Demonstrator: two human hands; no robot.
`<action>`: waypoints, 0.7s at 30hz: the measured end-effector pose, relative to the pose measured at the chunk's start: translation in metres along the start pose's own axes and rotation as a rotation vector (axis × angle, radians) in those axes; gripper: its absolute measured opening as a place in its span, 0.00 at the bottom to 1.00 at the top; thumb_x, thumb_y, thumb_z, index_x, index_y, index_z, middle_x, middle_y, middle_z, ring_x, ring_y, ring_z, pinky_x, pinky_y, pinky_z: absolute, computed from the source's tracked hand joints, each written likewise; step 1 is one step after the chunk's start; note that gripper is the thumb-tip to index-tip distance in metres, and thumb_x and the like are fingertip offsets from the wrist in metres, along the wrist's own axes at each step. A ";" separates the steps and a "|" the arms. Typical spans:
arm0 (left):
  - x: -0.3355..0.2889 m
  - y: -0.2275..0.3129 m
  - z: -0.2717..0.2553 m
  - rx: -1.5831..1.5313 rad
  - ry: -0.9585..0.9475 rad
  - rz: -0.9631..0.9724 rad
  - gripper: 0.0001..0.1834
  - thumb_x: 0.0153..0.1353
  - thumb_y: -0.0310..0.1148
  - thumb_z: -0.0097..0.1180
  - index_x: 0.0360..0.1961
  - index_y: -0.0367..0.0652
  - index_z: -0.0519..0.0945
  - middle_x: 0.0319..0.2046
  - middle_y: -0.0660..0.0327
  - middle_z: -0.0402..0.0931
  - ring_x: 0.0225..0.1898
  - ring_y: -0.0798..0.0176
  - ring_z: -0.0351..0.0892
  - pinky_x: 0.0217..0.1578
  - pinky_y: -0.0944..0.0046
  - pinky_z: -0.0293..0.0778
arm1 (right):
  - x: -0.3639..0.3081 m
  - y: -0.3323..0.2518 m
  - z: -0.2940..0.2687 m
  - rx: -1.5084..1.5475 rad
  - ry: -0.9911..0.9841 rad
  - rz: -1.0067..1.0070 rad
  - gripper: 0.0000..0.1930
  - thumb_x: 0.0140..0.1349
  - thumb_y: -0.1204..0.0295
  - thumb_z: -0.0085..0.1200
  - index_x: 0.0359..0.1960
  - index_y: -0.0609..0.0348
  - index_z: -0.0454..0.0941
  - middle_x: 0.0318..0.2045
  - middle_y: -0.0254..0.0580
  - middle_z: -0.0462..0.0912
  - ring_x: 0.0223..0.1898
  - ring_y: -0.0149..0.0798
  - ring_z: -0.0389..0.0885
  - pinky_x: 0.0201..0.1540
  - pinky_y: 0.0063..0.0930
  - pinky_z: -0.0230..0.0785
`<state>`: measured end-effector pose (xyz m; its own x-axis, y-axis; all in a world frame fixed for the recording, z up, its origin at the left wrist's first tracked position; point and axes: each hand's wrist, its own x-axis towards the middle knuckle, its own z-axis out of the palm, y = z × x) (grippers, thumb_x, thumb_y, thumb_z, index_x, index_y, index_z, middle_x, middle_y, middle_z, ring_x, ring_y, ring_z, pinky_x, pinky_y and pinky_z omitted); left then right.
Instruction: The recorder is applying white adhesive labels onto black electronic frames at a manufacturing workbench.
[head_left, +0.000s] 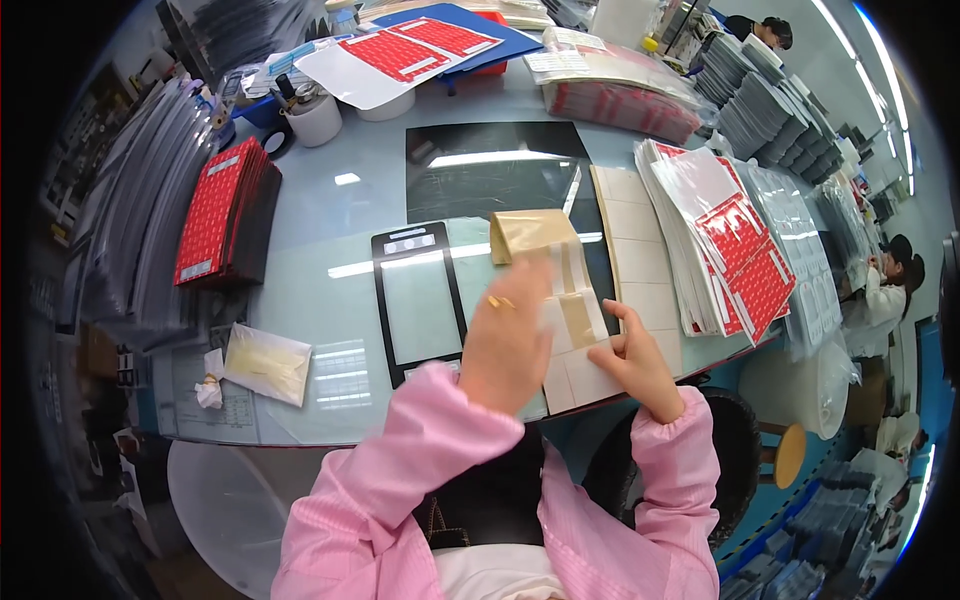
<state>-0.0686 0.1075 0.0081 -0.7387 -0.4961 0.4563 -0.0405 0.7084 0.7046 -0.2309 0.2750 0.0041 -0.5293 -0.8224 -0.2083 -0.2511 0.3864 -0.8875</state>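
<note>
A strip of cream label sheets with tan bands (578, 318) lies at the table's front, right of centre, and a glossy tan piece (537, 232) folds up at its far end. Over the strip's left side is my left hand (508, 345), smeared by motion; small yellow bits show near its fingers, and what they hold cannot be made out. My right hand (640, 362) rests at the strip's right edge, thumb and forefinger apart, the thumb tip close to the sheet. Just left of my left hand lies a black-bordered clear panel (383, 315).
Red printed panels (215, 215) stand stacked at left, near a small translucent packet (268, 364). A dark sheet (490, 170) lies beyond my hands. Stacked white and red sheets (690, 240) are at right. A white tub (315, 118) holds tools. Other people are at the far right.
</note>
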 end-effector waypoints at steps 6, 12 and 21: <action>-0.049 0.003 0.016 0.433 -0.293 0.122 0.30 0.53 0.38 0.72 0.57 0.45 0.80 0.63 0.56 0.75 0.68 0.50 0.71 0.70 0.40 0.61 | 0.060 -0.024 -0.027 -0.484 0.269 -0.176 0.15 0.67 0.68 0.63 0.49 0.66 0.82 0.25 0.52 0.86 0.26 0.39 0.87 0.28 0.31 0.73; -0.048 -0.002 0.021 0.445 -0.287 0.133 0.30 0.51 0.39 0.74 0.56 0.46 0.80 0.62 0.60 0.76 0.66 0.55 0.72 0.69 0.39 0.62 | 0.222 -0.041 -0.014 -0.819 0.335 0.011 0.22 0.64 0.53 0.62 0.37 0.65 0.87 0.38 0.60 0.88 0.42 0.60 0.87 0.46 0.49 0.78; -0.019 -0.001 0.013 0.454 -0.404 0.114 0.39 0.46 0.50 0.76 0.59 0.47 0.76 0.64 0.63 0.74 0.68 0.58 0.69 0.72 0.35 0.55 | 0.261 -0.007 -0.037 -0.812 0.439 -0.168 0.16 0.57 0.61 0.63 0.26 0.65 0.86 0.28 0.59 0.86 0.33 0.60 0.86 0.42 0.47 0.77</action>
<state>-0.0632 0.1231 -0.0089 -0.9480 -0.2384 0.2108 -0.1630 0.9327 0.3216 -0.3973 0.0727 -0.0286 -0.6514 -0.7270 0.2171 -0.7534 0.5859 -0.2985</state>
